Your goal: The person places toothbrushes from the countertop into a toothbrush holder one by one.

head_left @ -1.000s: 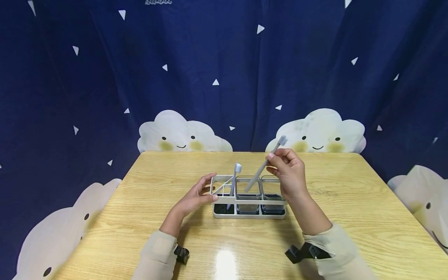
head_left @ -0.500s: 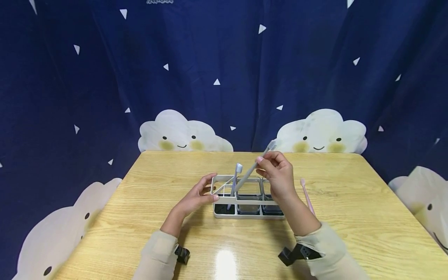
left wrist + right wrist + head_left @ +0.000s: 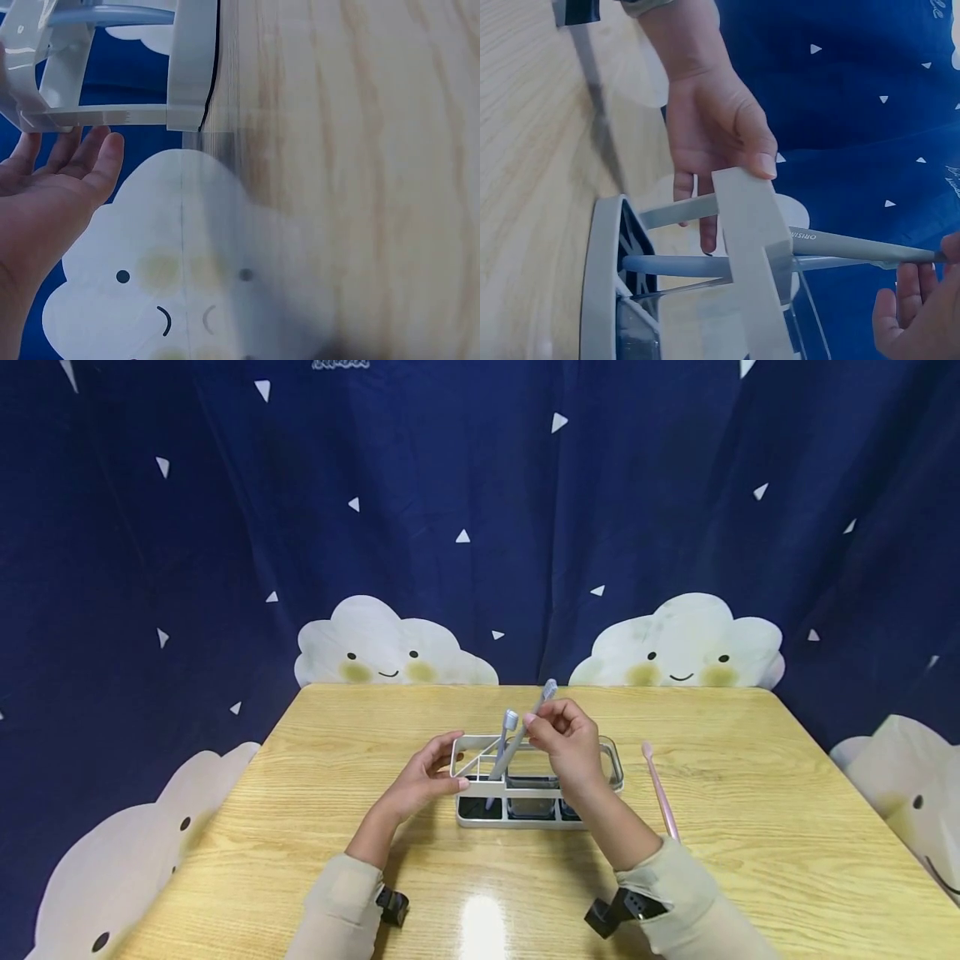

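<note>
Centrally, right hand (image 3: 567, 745) pinching a grey toothbrush (image 3: 525, 730), angled down into the holder's (image 3: 525, 797) left end beside another brush (image 3: 501, 750). Left hand (image 3: 424, 777), fingers relaxed, bracing that end steady. Pink toothbrush (image 3: 660, 792) lying right on the tabletop (image 3: 315, 827).

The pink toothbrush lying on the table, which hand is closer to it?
The right hand. It is just left of the pink toothbrush, pinching a grey toothbrush. The left hand is farther away, at the holder's far left end.
</note>
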`<state>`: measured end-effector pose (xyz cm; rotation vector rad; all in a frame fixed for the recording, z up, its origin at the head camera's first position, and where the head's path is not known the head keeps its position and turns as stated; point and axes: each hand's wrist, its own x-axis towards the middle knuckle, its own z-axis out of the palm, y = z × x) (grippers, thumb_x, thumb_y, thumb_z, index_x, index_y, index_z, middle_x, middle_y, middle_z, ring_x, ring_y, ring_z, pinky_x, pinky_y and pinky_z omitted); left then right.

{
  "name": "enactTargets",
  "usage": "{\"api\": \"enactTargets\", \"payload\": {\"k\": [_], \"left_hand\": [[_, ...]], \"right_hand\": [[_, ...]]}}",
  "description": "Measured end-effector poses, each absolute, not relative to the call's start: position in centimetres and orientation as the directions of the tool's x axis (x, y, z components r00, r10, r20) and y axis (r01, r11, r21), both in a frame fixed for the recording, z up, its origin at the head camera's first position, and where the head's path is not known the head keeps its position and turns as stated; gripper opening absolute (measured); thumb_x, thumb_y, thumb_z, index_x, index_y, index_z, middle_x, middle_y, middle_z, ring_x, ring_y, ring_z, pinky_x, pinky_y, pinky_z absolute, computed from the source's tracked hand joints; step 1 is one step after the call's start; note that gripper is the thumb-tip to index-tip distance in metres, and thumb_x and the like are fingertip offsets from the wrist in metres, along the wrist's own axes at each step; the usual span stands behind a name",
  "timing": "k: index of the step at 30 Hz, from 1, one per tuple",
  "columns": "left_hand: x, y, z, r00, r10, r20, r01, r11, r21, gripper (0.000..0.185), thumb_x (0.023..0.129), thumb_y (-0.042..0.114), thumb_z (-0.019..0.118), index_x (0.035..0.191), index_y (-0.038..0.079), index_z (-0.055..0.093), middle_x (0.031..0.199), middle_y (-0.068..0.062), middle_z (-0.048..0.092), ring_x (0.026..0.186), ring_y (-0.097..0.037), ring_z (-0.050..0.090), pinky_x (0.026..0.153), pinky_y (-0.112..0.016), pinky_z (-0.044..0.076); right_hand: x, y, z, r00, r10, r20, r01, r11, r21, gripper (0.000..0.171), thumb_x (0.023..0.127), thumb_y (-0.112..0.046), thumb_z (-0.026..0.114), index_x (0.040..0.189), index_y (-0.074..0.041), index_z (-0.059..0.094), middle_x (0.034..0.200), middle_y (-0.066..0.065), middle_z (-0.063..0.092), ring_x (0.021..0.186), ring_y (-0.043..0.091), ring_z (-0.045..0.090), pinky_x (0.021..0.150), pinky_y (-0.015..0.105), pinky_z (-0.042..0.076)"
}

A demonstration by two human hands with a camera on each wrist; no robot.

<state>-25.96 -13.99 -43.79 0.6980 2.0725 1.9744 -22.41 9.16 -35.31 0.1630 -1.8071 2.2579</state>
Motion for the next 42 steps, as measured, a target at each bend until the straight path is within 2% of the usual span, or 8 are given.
{"api": "enactTargets", "payload": {"k": [9,20,32,42], "left_hand": [[-25.9,-14.0,-43.8,-0.871,0.463,0.164,0.184,-0.001,0.983,0.073,0.081,0.003,0.07,0.143,0.007,0.032,0.134,-0.02,0.04,0.126,-0.041,0.033,0.1,-0.042,0.033],[-26.1,-14.1,-43.9,-0.871,0.465,0.156,0.173,-0.006,0.985,0.071,0.082,0.001,0.068,0.143,0.009,0.032,0.135,-0.019,0.039,0.127,-0.04,0.032,0.101,-0.043,0.031],[-24.8,-13.7,-41.6,-0.867,0.479,0.136,0.152,-0.006,0.988,0.071,0.082,-0.004,0.065,0.143,0.0,0.028,0.135,-0.029,0.035,0.127,-0.045,0.029,0.101,-0.044,0.031],[-24.5,-13.7,-41.3,-0.876,0.463,0.136,0.159,0.012,0.987,0.071,0.081,-0.003,0.066,0.142,0.002,0.031,0.135,-0.023,0.039,0.126,-0.043,0.031,0.1,-0.042,0.034]], "right_hand": [[-22.6,8.4,-36.0,-0.966,0.09,0.242,-0.25,-0.104,-0.962,0.012,0.082,0.001,0.066,0.088,0.002,0.055,0.08,0.008,0.056,0.072,0.015,0.054,0.062,0.024,0.049],[-22.9,8.0,-36.5,-0.963,0.09,0.254,-0.254,0.01,-0.967,0.011,0.08,0.001,0.068,0.084,0.004,0.057,0.078,0.008,0.059,0.072,0.016,0.053,0.061,0.02,0.046],[-23.2,7.9,-37.3,-0.965,0.039,0.258,-0.244,0.212,-0.946,0.009,0.078,-0.003,0.071,0.082,0.001,0.064,0.076,0.007,0.06,0.069,0.017,0.052,0.056,0.022,0.043],[-23.4,7.7,-37.6,-0.967,0.013,0.253,-0.236,0.311,-0.92,0.01,0.075,-0.004,0.073,0.075,-0.003,0.064,0.071,0.003,0.059,0.065,0.017,0.051,0.055,0.025,0.042]]}}
